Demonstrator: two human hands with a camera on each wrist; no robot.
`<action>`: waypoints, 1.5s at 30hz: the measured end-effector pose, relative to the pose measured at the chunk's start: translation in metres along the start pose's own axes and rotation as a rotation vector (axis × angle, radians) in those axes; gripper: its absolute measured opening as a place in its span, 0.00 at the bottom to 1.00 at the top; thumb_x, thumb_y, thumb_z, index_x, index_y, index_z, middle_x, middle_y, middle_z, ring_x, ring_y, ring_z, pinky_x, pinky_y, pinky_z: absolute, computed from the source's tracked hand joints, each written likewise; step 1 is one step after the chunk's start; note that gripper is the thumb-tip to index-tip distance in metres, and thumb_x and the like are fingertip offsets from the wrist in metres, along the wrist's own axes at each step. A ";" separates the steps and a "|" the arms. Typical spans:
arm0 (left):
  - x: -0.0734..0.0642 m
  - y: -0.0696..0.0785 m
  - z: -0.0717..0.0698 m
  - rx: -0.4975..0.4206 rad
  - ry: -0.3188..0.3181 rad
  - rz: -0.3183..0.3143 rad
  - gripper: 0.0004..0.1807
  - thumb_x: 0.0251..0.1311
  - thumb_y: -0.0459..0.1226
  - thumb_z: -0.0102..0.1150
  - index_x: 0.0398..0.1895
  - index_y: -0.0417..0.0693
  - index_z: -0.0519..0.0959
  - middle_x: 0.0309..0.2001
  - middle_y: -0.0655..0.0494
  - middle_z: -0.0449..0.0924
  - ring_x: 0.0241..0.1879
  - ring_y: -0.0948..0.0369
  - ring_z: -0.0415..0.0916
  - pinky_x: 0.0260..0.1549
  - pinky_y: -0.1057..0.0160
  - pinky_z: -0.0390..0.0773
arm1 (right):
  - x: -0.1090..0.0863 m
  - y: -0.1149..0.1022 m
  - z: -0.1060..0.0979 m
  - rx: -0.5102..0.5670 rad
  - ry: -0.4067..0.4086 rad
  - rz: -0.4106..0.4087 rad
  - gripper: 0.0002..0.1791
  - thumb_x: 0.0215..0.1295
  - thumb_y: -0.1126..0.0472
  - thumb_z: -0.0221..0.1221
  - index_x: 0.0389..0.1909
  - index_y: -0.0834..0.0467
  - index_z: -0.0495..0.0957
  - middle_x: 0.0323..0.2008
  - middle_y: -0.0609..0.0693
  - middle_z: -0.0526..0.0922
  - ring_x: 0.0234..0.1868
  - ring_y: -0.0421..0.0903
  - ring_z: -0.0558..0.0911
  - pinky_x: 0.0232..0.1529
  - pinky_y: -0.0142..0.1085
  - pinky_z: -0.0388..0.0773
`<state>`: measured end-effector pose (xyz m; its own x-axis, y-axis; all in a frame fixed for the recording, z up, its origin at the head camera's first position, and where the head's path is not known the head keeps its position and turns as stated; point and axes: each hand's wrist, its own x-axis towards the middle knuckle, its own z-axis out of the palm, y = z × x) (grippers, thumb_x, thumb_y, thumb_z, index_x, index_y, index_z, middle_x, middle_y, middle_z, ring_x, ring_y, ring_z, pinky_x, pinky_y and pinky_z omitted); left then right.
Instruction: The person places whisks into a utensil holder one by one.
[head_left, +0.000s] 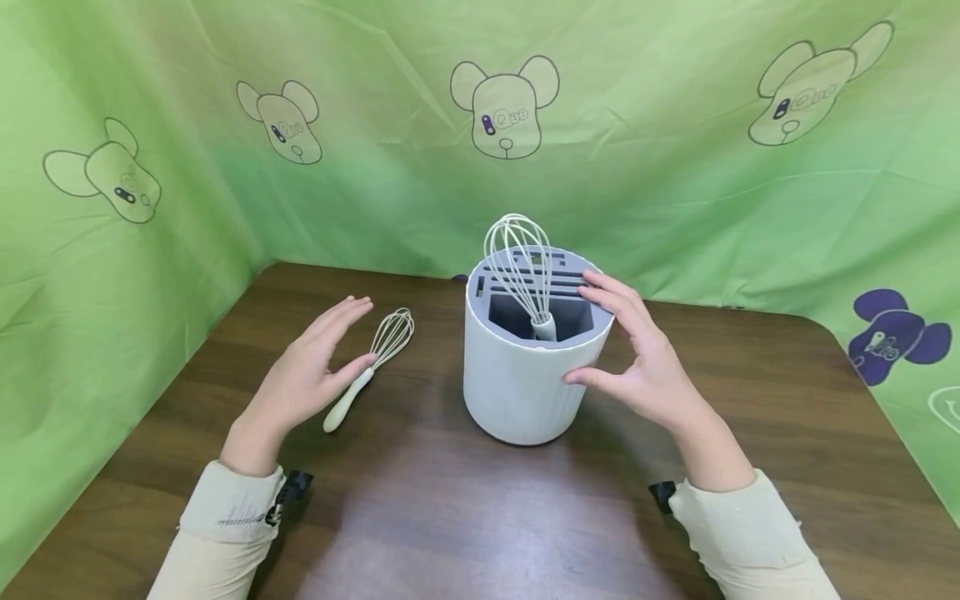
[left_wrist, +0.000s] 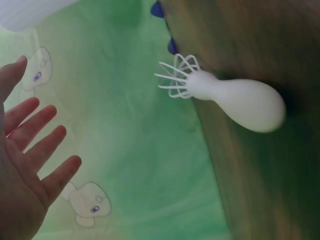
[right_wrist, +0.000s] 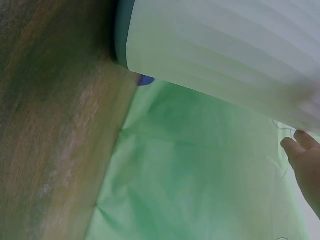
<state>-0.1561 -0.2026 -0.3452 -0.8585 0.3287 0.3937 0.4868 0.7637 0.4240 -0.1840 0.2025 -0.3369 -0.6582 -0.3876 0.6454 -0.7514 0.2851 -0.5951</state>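
1. Notably, the loose whisk lies on the table just to the right of the left hand, which is much the nearer of the two hands.
2. Long axis: oblique; handle toward the person, wire head away and rightward, roughly parallel to the left fingers.
3. Left hand: fingers extended, thumb set apart, nothing held. In the head view the thumb tip overlaps the whisk's neck; the left wrist view shows them apart.
4. Right hand: thumb and fingers spread at the right side of the white holder, fingertips at its rim.
5. A second whisk stands head-up in the holder's large front compartment.
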 end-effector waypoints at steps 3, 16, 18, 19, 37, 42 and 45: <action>-0.002 -0.007 0.002 -0.002 -0.022 -0.025 0.35 0.64 0.41 0.65 0.73 0.49 0.64 0.72 0.50 0.66 0.75 0.50 0.58 0.69 0.43 0.64 | 0.000 0.000 0.000 0.000 0.000 -0.004 0.55 0.26 0.70 0.82 0.65 0.65 0.70 0.71 0.58 0.66 0.76 0.44 0.61 0.72 0.27 0.60; -0.003 -0.035 0.013 -0.059 -0.183 -0.145 0.34 0.67 0.43 0.61 0.72 0.41 0.64 0.72 0.40 0.65 0.71 0.43 0.63 0.69 0.41 0.64 | 0.000 -0.002 -0.001 -0.014 0.004 -0.005 0.55 0.26 0.69 0.82 0.65 0.65 0.70 0.71 0.59 0.67 0.75 0.43 0.61 0.73 0.28 0.58; -0.004 -0.038 0.016 -0.053 -0.205 -0.159 0.34 0.67 0.43 0.61 0.72 0.40 0.64 0.71 0.40 0.65 0.71 0.43 0.64 0.69 0.42 0.64 | 0.000 -0.002 -0.001 -0.016 0.004 -0.002 0.55 0.26 0.69 0.82 0.65 0.65 0.70 0.71 0.58 0.67 0.75 0.43 0.61 0.73 0.28 0.58; -0.004 -0.040 0.016 -0.050 -0.214 -0.164 0.34 0.67 0.43 0.61 0.72 0.39 0.65 0.71 0.39 0.66 0.71 0.43 0.64 0.69 0.41 0.65 | 0.000 -0.002 -0.001 -0.017 0.003 0.001 0.55 0.26 0.70 0.82 0.65 0.64 0.70 0.71 0.58 0.67 0.75 0.43 0.61 0.73 0.28 0.58; -0.007 -0.066 0.024 -0.055 -0.345 -0.257 0.31 0.66 0.45 0.62 0.66 0.34 0.71 0.64 0.35 0.73 0.66 0.39 0.69 0.64 0.40 0.69 | 0.000 -0.006 -0.001 -0.028 -0.008 0.024 0.54 0.28 0.71 0.82 0.66 0.63 0.70 0.71 0.56 0.66 0.75 0.42 0.61 0.73 0.28 0.58; -0.004 -0.065 0.025 -0.060 -0.365 -0.246 0.28 0.65 0.42 0.63 0.63 0.32 0.73 0.58 0.36 0.78 0.59 0.41 0.75 0.58 0.41 0.74 | 0.000 -0.006 -0.001 -0.027 -0.006 0.024 0.54 0.28 0.71 0.82 0.66 0.63 0.70 0.71 0.57 0.66 0.75 0.42 0.61 0.74 0.28 0.58; -0.002 -0.064 0.026 -0.055 -0.373 -0.233 0.27 0.64 0.41 0.64 0.61 0.32 0.75 0.56 0.37 0.80 0.55 0.43 0.78 0.55 0.43 0.76 | -0.001 -0.006 -0.001 -0.025 -0.004 0.024 0.54 0.28 0.71 0.82 0.66 0.63 0.70 0.71 0.57 0.66 0.75 0.42 0.61 0.74 0.28 0.57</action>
<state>-0.1895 -0.2382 -0.3946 -0.9409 0.3368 -0.0350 0.2723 0.8139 0.5133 -0.1790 0.2017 -0.3332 -0.6757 -0.3842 0.6291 -0.7365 0.3159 -0.5981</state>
